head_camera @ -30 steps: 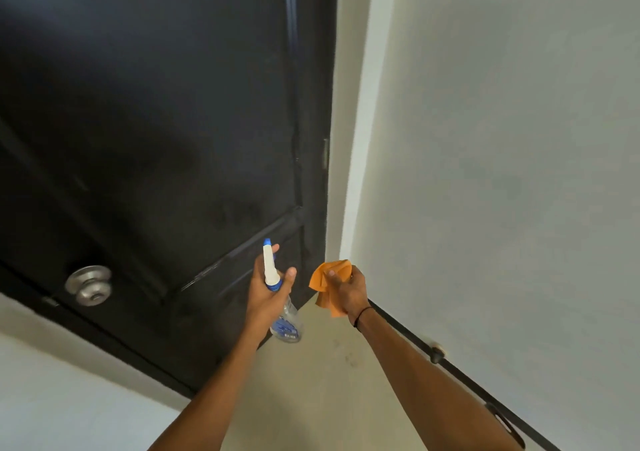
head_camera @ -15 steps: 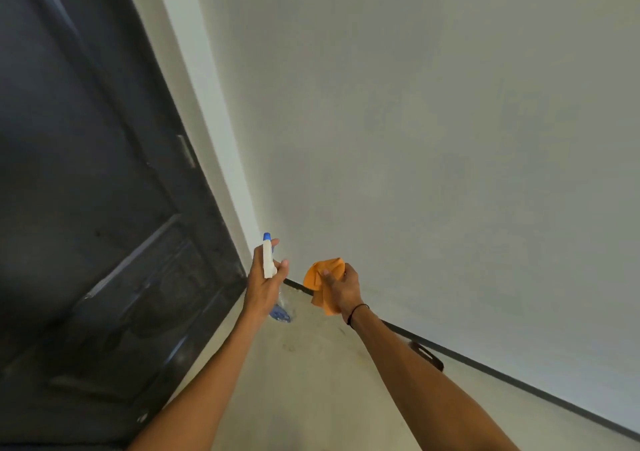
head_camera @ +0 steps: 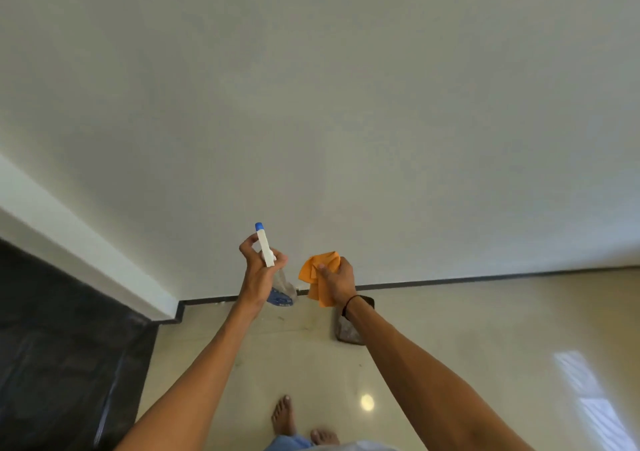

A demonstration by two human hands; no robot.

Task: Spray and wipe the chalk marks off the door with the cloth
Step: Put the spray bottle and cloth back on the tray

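My left hand (head_camera: 258, 270) grips a clear spray bottle (head_camera: 266, 250) with a white head and blue nozzle tip, held upright in front of the pale wall. Beside it, my right hand (head_camera: 337, 279) holds a crumpled orange cloth (head_camera: 318, 272). The two hands are a short gap apart at mid frame. Only the lower corner of the black door (head_camera: 59, 353) shows, at the bottom left, well away from both hands. No chalk marks can be made out on the visible part.
A white door frame (head_camera: 86, 256) runs diagonally at the left. A plain wall (head_camera: 346, 104) fills the upper view, with a dark skirting strip (head_camera: 485, 279). A small dark object (head_camera: 349, 333) lies on the glossy floor under my right wrist. My bare feet (head_camera: 284, 416) show below.
The view has swung right and down: the door slid from filling the left half to only the bottom-left corner. Both hands keep the same hold on the bottle and cloth.
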